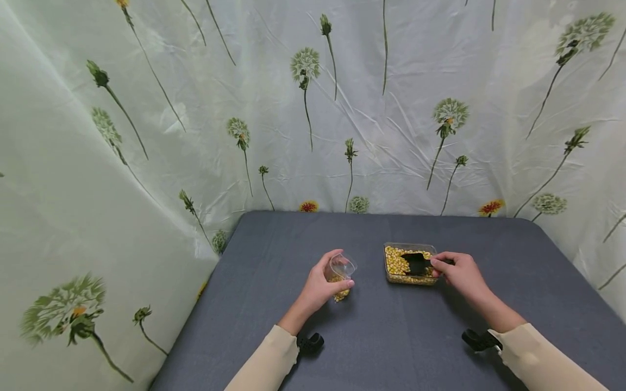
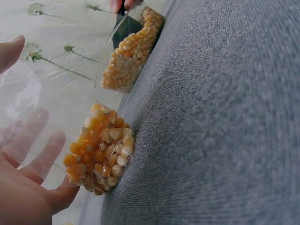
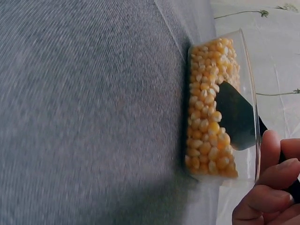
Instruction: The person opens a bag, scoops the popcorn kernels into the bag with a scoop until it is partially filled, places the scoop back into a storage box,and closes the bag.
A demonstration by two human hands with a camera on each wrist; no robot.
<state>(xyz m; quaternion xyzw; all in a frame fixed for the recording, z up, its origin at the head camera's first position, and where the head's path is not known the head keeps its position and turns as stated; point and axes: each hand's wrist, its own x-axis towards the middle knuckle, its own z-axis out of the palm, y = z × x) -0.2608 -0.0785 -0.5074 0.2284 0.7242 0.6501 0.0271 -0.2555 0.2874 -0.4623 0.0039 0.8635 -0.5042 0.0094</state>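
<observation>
On the left, my left hand (image 1: pixel 318 285) holds a clear plastic bag (image 1: pixel 341 265) upright by its sides, thumb on one side and fingers on the other, with its mouth spread wide. Yellow corn kernels (image 2: pixel 103 150) fill the bottom of the bag, which sits at the tabletop. My right hand (image 1: pixel 463 274) grips the handle of a black scoop (image 3: pixel 236 115) between thumb and fingers. The scoop's blade dips among the kernels (image 3: pixel 206 108) inside a clear rectangular plastic box (image 1: pixel 412 280). Kernels heap higher at the box's left end.
Both things stand on a dark grey cloth-covered table (image 1: pixel 362 336), the box to the right of the bag with a gap between. A pale curtain (image 1: pixel 371 108) with dandelion prints hangs behind the table and along its left side.
</observation>
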